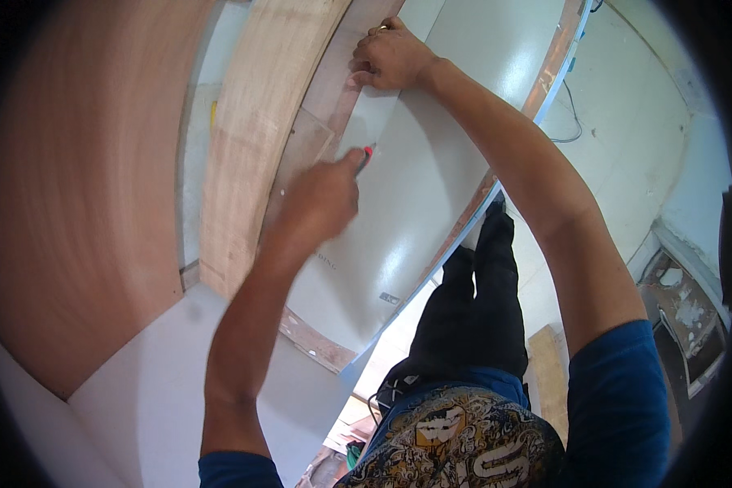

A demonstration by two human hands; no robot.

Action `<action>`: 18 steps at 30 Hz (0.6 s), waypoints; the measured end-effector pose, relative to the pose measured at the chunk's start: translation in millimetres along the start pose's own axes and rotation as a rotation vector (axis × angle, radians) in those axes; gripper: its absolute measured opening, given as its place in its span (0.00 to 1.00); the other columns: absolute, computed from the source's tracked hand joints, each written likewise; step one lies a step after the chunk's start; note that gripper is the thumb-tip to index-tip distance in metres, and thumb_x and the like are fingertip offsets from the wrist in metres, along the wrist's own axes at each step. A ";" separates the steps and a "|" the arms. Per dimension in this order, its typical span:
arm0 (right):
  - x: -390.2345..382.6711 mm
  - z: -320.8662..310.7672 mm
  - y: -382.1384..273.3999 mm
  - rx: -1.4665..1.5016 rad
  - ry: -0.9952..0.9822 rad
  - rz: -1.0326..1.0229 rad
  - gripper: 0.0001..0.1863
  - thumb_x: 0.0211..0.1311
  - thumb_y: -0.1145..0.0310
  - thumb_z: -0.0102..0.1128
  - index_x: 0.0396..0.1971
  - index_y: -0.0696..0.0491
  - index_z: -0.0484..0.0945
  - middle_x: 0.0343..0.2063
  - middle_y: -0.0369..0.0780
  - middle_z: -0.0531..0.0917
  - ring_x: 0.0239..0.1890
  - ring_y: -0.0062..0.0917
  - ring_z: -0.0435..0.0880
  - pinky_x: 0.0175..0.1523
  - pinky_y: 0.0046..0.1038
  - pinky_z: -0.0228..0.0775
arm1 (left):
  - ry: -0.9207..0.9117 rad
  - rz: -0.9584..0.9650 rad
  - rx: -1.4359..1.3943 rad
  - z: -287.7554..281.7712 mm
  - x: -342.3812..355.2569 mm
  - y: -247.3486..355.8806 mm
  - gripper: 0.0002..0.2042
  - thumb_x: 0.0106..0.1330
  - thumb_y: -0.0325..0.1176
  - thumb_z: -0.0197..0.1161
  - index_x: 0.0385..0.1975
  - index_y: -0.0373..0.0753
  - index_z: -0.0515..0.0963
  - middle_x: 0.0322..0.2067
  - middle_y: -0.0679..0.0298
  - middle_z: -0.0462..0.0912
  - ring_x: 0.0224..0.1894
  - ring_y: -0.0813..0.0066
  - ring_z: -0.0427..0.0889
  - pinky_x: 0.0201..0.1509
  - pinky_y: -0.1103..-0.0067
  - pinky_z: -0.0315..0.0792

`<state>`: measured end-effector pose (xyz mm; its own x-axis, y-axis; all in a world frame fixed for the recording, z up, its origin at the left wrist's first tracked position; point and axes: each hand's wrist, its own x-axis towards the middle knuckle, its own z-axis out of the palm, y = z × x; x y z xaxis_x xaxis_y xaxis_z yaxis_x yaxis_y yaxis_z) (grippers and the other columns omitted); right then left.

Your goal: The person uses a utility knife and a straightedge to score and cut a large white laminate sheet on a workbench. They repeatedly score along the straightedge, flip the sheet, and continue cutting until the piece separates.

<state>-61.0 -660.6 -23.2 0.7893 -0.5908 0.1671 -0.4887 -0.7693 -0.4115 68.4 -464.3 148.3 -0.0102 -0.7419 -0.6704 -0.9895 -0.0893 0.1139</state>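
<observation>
A glossy pale grey sheet [431, 154] lies over a brown board [317, 348] on the work surface. In my closed left hand [321, 199], slightly blurred, is a small slim tool with a red end [368, 152], perhaps a utility knife. It sits over the sheet, close to a pale strip [372, 114] along the sheet's left side. Farther away, my right hand [390, 58] has its fingers bent and pressed at that strip, beside the brown wood. Whether the strip is separate or a fold of the sheet is unclear, and the fingertips partly hide its edge.
A long pale plank [252, 138] runs along the left of the sheet. Beyond it stands a large brown wood panel [89, 187]. A thin dark cable [577, 122] trails over the floor at right. A debris-strewn dark frame [687, 317] is at far right.
</observation>
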 end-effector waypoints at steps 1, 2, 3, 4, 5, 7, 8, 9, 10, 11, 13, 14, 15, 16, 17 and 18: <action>-2.2 5.8 -10.1 -0.041 0.060 -0.023 0.21 0.71 0.44 0.62 0.39 0.46 0.91 0.38 0.36 0.90 0.53 0.32 0.85 0.68 0.44 0.61 | -0.001 0.030 -0.024 -6.5 3.1 -5.2 0.22 0.75 0.26 0.59 0.68 0.38 0.72 0.42 0.39 0.86 0.46 0.38 0.87 0.51 0.54 0.78; -10.4 13.2 -16.7 -0.093 0.120 -0.038 0.22 0.73 0.43 0.61 0.39 0.45 0.91 0.38 0.36 0.91 0.53 0.32 0.85 0.68 0.44 0.61 | -0.019 0.044 -0.037 -10.0 8.5 -3.4 0.21 0.75 0.26 0.59 0.67 0.37 0.73 0.42 0.39 0.86 0.46 0.38 0.87 0.52 0.54 0.77; -15.7 20.6 -24.2 -0.133 0.180 -0.054 0.22 0.74 0.43 0.59 0.38 0.45 0.92 0.38 0.36 0.91 0.54 0.32 0.86 0.68 0.44 0.62 | -0.044 0.049 -0.047 -17.3 11.6 -1.6 0.21 0.75 0.25 0.59 0.67 0.37 0.73 0.42 0.39 0.86 0.47 0.38 0.87 0.52 0.55 0.77; -19.9 27.4 -30.2 -0.115 0.217 -0.036 0.23 0.74 0.43 0.58 0.37 0.45 0.92 0.38 0.36 0.91 0.53 0.32 0.86 0.68 0.44 0.62 | -0.071 0.055 -0.056 -17.9 10.7 -1.0 0.20 0.75 0.25 0.58 0.66 0.36 0.74 0.42 0.38 0.86 0.47 0.37 0.87 0.52 0.55 0.77; -18.7 28.6 -34.4 -0.098 0.261 -0.019 0.23 0.75 0.43 0.57 0.36 0.45 0.92 0.37 0.36 0.91 0.53 0.32 0.86 0.68 0.44 0.62 | -0.024 0.091 -0.051 -10.8 11.3 -3.2 0.20 0.75 0.24 0.58 0.66 0.36 0.74 0.40 0.38 0.86 0.47 0.37 0.87 0.52 0.54 0.76; -15.5 27.9 -34.5 -0.101 0.215 0.052 0.22 0.76 0.45 0.56 0.36 0.46 0.91 0.37 0.37 0.91 0.52 0.32 0.86 0.68 0.44 0.63 | 0.047 0.102 -0.067 2.2 8.9 -4.8 0.20 0.76 0.25 0.58 0.67 0.37 0.73 0.39 0.39 0.86 0.46 0.37 0.87 0.51 0.53 0.76; -10.7 17.3 -45.7 -0.098 0.122 0.093 0.22 0.77 0.47 0.57 0.37 0.47 0.91 0.38 0.38 0.91 0.52 0.33 0.85 0.68 0.45 0.63 | 0.072 0.084 -0.074 11.2 -0.7 -7.6 0.20 0.76 0.25 0.58 0.67 0.38 0.73 0.38 0.39 0.86 0.45 0.37 0.87 0.51 0.53 0.76; -7.3 11.2 -48.1 -0.108 0.036 0.143 0.21 0.78 0.48 0.57 0.39 0.48 0.91 0.38 0.38 0.90 0.52 0.33 0.85 0.68 0.46 0.64 | 0.080 0.044 -0.092 17.3 -7.3 -7.0 0.20 0.77 0.26 0.58 0.68 0.39 0.73 0.38 0.39 0.86 0.45 0.38 0.87 0.50 0.52 0.76; -2.4 12.9 -48.3 -0.134 0.066 0.133 0.22 0.75 0.48 0.57 0.34 0.49 0.90 0.34 0.40 0.90 0.48 0.37 0.86 0.64 0.47 0.66 | 0.087 0.004 -0.110 23.9 -15.1 -6.1 0.21 0.77 0.26 0.58 0.68 0.39 0.72 0.38 0.39 0.85 0.45 0.38 0.87 0.49 0.52 0.76; 1.2 16.7 -42.2 -0.166 0.093 0.128 0.23 0.72 0.47 0.57 0.29 0.50 0.89 0.31 0.42 0.90 0.44 0.40 0.86 0.60 0.49 0.68 | 0.092 -0.029 -0.130 31.4 -18.6 -5.8 0.21 0.78 0.27 0.58 0.69 0.40 0.72 0.37 0.39 0.85 0.44 0.38 0.87 0.49 0.51 0.76; 3.0 25.1 -31.6 -0.223 0.162 0.105 0.26 0.71 0.47 0.56 0.22 0.52 0.89 0.27 0.45 0.89 0.40 0.43 0.87 0.57 0.50 0.69 | 0.157 0.043 -0.140 46.5 -18.6 -11.8 0.22 0.79 0.28 0.57 0.71 0.42 0.70 0.36 0.40 0.85 0.42 0.39 0.87 0.47 0.51 0.76; 2.5 29.8 -32.5 -0.241 0.203 0.082 0.27 0.73 0.48 0.55 0.22 0.53 0.88 0.26 0.45 0.89 0.39 0.44 0.86 0.57 0.50 0.69 | 0.186 0.070 -0.146 50.1 -20.8 -13.5 0.23 0.79 0.28 0.57 0.72 0.42 0.69 0.35 0.41 0.85 0.41 0.39 0.87 0.47 0.51 0.76; 1.6 33.9 -32.9 -0.260 0.244 0.059 0.29 0.74 0.48 0.53 0.21 0.53 0.88 0.26 0.46 0.89 0.38 0.45 0.86 0.57 0.50 0.69 | 0.162 0.055 -0.104 53.8 -20.9 -12.4 0.23 0.79 0.29 0.58 0.72 0.41 0.69 0.35 0.41 0.86 0.40 0.40 0.87 0.48 0.52 0.78; 1.2 35.1 -29.1 -0.207 0.221 0.065 0.29 0.74 0.48 0.53 0.20 0.53 0.88 0.26 0.46 0.89 0.38 0.44 0.86 0.57 0.51 0.70 | 0.137 0.039 -0.062 58.0 -19.7 -8.5 0.24 0.79 0.29 0.58 0.73 0.40 0.68 0.35 0.42 0.86 0.40 0.41 0.88 0.48 0.53 0.80; 2.5 31.4 -23.8 -0.149 0.200 0.069 0.29 0.74 0.48 0.53 0.20 0.53 0.88 0.26 0.45 0.89 0.37 0.44 0.85 0.57 0.51 0.70 | 0.113 0.018 -0.017 58.2 -21.3 -5.8 0.24 0.79 0.30 0.59 0.73 0.39 0.67 0.35 0.43 0.87 0.39 0.42 0.89 0.49 0.54 0.81; 2.1 30.4 -22.4 -0.092 0.179 0.072 0.28 0.74 0.49 0.53 0.20 0.53 0.87 0.26 0.45 0.89 0.36 0.44 0.85 0.57 0.51 0.70 | 0.141 0.018 0.035 66.9 -27.7 -11.4 0.24 0.79 0.30 0.58 0.73 0.40 0.67 0.34 0.43 0.87 0.38 0.42 0.88 0.48 0.54 0.81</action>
<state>-37.1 -637.2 -40.8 0.6766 -0.6725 0.3000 -0.5797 -0.7377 -0.3462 70.2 -398.3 116.5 -0.0098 -0.8292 -0.5589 -0.9937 -0.0541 0.0978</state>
